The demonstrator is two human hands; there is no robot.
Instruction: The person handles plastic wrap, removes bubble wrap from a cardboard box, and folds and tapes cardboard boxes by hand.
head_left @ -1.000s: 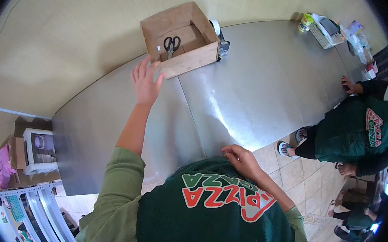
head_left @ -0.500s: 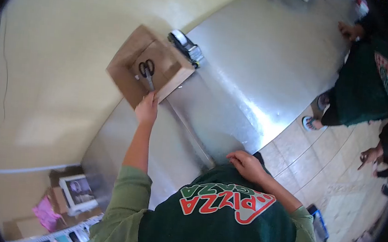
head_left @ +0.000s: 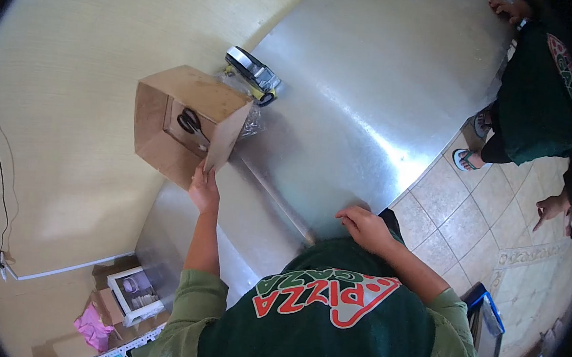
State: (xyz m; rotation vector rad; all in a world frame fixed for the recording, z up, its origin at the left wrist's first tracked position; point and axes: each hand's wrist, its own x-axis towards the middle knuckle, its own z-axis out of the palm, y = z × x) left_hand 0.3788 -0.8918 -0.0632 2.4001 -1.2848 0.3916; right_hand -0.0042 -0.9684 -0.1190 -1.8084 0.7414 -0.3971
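My left hand (head_left: 204, 190) grips the near wall of an open cardboard box (head_left: 225, 136), thumb and fingers pinching its edge. The box is tilted, its opening turned toward me beside the wall. Inside lies a pair of scissors (head_left: 191, 121) with black handles, its blades partly hidden by the box wall. Behind the box sits a tape dispenser (head_left: 254, 74), with crumpled clear plastic (head_left: 254, 120) beside it. My right hand (head_left: 367, 229) rests at the table's front edge by my apron, fingers loosely bent and apart from the thumb, nothing visible in it.
The metal table (head_left: 347, 102) has a raised seam running toward me. At the right stand people in dark clothes; one person's hand (head_left: 512, 9) touches the far table edge. A white-framed box (head_left: 133, 291) and pink plastic (head_left: 93, 327) lie at lower left.
The box has tipped further with my left hand on its wall, showing more of its outer side. Clear plastic beside it has come into sight. The view has shifted; my right hand stays put.
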